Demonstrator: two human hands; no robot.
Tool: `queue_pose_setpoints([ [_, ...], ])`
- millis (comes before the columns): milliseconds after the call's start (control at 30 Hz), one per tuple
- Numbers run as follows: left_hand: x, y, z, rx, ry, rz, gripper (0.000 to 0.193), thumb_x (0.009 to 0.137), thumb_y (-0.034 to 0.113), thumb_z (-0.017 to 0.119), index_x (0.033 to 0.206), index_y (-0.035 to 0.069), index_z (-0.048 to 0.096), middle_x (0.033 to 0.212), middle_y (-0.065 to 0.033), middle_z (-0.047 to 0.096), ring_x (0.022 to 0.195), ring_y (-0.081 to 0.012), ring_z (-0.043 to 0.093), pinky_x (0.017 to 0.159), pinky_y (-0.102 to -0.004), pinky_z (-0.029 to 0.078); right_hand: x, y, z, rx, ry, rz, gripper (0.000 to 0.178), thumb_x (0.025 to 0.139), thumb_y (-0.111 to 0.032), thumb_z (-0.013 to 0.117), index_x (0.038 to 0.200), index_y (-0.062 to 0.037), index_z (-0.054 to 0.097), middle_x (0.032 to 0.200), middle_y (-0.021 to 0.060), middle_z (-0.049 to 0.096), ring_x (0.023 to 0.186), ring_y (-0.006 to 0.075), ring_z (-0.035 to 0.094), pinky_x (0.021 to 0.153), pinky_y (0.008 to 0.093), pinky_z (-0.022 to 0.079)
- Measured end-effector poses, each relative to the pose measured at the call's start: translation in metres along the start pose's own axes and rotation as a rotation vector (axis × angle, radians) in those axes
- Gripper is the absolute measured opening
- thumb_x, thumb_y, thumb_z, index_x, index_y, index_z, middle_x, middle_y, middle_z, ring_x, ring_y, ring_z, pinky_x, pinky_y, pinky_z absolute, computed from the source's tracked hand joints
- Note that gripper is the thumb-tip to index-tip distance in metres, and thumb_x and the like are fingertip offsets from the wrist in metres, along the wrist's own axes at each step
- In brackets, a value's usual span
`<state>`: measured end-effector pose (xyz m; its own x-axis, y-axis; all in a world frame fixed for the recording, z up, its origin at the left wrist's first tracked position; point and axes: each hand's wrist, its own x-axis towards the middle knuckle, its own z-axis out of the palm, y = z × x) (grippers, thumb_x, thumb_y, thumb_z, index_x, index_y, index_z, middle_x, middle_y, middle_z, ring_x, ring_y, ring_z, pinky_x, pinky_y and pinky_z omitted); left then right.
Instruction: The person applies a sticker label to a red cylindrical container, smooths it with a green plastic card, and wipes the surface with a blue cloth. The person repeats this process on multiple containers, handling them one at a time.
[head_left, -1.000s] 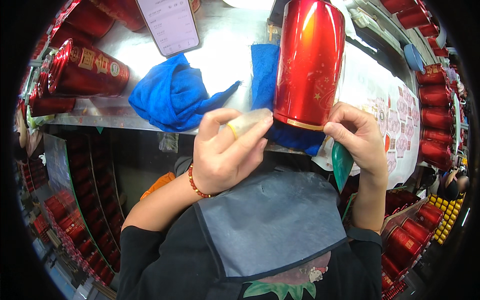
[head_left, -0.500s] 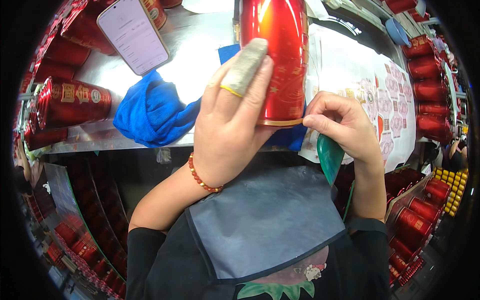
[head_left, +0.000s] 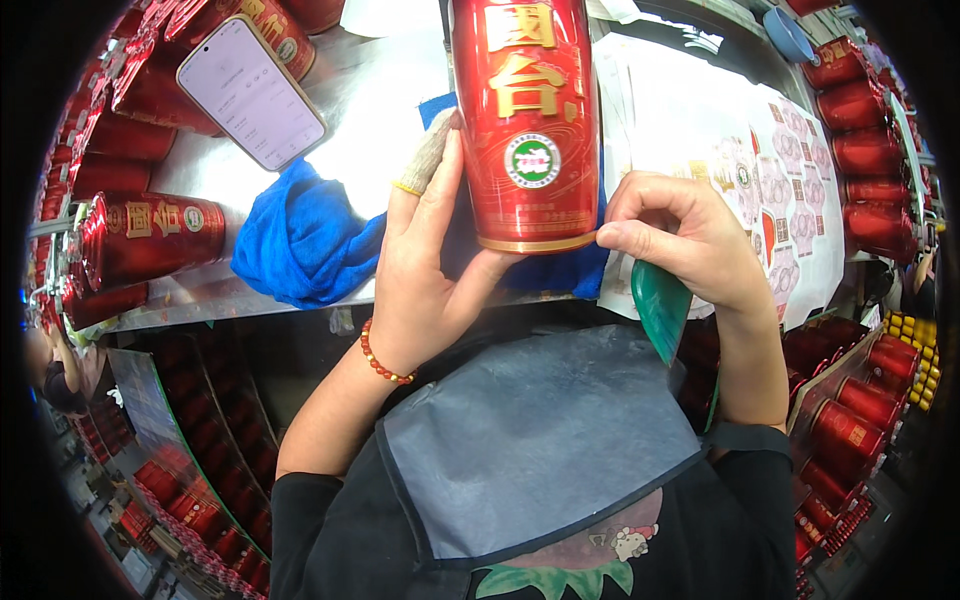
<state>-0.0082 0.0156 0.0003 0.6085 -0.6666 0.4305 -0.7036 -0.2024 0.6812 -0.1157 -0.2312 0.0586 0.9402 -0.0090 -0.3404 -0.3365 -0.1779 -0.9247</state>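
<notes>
A shiny red bottle (head_left: 525,115) with gold lettering, a round green-and-white emblem and a gold band at its base stands out in front of me over the bench; its top is cut off by the frame. My left hand (head_left: 415,270) grips its left side, with the thumb under the base. One finger of that hand wears a grey cloth finger cover (head_left: 426,160). My right hand (head_left: 695,240) is closed, thumb and forefinger pinched at the bottle's lower right edge. From that palm a green teardrop-shaped scraper (head_left: 660,308) hangs down.
Left on the metal bench (head_left: 365,90) lie a crumpled blue cloth (head_left: 305,240) and a phone (head_left: 250,92) with a lit screen. A printed sticker sheet (head_left: 790,190) lies right. Red bottles (head_left: 160,228) crowd both sides. A blue bowl (head_left: 787,35) sits far right.
The bottle has turned so its lettering and emblem face me, and shifted slightly left. My left hand has moved from across its front to its left side. My right hand stays at the base.
</notes>
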Motion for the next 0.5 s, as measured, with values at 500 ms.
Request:
queue_pose_setpoints([
  [500,0.001,0.017,0.006,-0.391,0.032,-0.307,0.088,0.087,0.023,0.084,0.157,-0.002,0.036,0.144,-0.0187,0.052,0.131,-0.0287,0.050,0.114,-0.0411,0.038,-0.018,-0.017,0.004,0.079,0.048,-0.172,0.018,0.094,-0.011,0.076,0.083,-0.0009,0.067,0.076,-0.0058,0.058,0.066,-0.0005,0.050,0.056,0.0198,0.037],
])
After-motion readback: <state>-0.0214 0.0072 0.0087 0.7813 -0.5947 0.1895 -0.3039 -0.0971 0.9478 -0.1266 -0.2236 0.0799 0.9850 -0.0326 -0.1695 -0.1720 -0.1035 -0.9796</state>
